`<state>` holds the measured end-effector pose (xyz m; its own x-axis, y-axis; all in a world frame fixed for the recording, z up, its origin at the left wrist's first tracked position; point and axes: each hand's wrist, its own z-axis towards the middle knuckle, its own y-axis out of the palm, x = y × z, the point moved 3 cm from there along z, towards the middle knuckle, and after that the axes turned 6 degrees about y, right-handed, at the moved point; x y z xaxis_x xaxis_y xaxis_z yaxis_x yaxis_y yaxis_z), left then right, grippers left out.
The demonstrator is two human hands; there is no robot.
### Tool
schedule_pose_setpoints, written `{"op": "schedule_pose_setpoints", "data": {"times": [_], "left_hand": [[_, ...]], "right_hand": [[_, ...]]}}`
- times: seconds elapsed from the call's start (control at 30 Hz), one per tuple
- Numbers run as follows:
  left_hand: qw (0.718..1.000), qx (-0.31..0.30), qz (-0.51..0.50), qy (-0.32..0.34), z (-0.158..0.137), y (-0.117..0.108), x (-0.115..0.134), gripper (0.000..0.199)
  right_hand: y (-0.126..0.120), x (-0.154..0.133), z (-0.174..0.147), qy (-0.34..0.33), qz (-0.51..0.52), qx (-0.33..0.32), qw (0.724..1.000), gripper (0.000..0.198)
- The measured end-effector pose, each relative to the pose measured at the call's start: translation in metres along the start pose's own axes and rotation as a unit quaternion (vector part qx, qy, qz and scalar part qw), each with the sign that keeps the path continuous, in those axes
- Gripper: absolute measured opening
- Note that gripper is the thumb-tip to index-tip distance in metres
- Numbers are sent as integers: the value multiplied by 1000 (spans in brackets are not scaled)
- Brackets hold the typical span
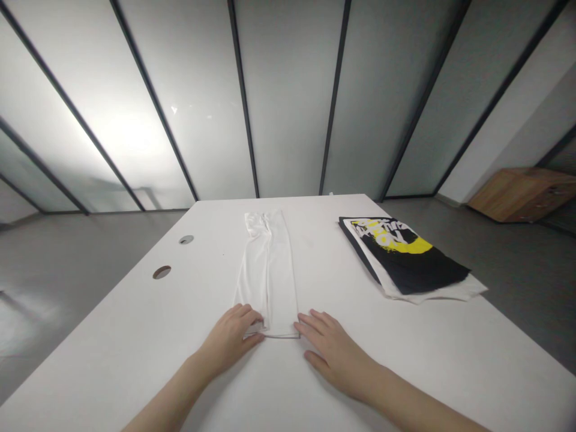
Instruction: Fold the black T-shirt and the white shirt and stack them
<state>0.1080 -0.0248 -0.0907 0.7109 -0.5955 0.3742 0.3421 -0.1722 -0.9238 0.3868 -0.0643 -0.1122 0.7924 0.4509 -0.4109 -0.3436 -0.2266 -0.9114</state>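
Observation:
A long white garment (pixel 281 276), folded lengthwise into a narrow strip, lies on the white table (pixel 342 360) in front of me. Its far end is bunched and creased, while the near hem lies fairly straight. My left hand (pixel 236 336) is at the near left corner, fingers curled over the fabric and thumb at the hem, closed on the cloth. At the near right corner, my right hand (pixel 326 345) rests with fingers stretched out, fingertips touching the garment's side edge and thumb apart on the tabletop. Whether it is a shirt or another garment I cannot tell.
To the right lies a stack of flat garments, with a black one (pixel 432 270) bearing a yellow and white print over a white one (pixel 472 291). Two round holes (pixel 162 272) pierce the tabletop at left. Beyond stand frosted panels (pixel 288 96) and a wooden cabinet (pixel 517 195).

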Motion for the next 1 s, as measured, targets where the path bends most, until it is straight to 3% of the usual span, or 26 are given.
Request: {"op": "schedule_pose_setpoints", "data": {"times": [0.1, 0.27, 0.43, 0.53, 0.6, 0.8, 1.0], "left_hand": [[1000, 11, -15, 2, 1, 2, 0, 18], [999, 30, -7, 20, 0, 2, 1, 13], [999, 28, -1, 17, -1, 2, -1, 13], [1000, 22, 2, 21, -1, 3, 0, 11], [999, 20, 3, 25, 0, 4, 0, 9], [999, 22, -9, 45, 3, 6, 0, 11], [997, 13, -1, 73, 4, 9, 7, 17]], "right_hand": [[0, -7, 8, 16, -3, 16, 1000, 54], [7, -2, 25, 3, 3, 56, 998, 31], [6, 20, 24, 15, -3, 85, 996, 32], [4, 17, 18, 3, -3, 120, 993, 21], [5, 9, 17, -24, -3, 139, 990, 29], [9, 3, 31, -29, 9, 109, 994, 19], [-8, 8, 25, -22, 31, 103, 994, 17]]}}
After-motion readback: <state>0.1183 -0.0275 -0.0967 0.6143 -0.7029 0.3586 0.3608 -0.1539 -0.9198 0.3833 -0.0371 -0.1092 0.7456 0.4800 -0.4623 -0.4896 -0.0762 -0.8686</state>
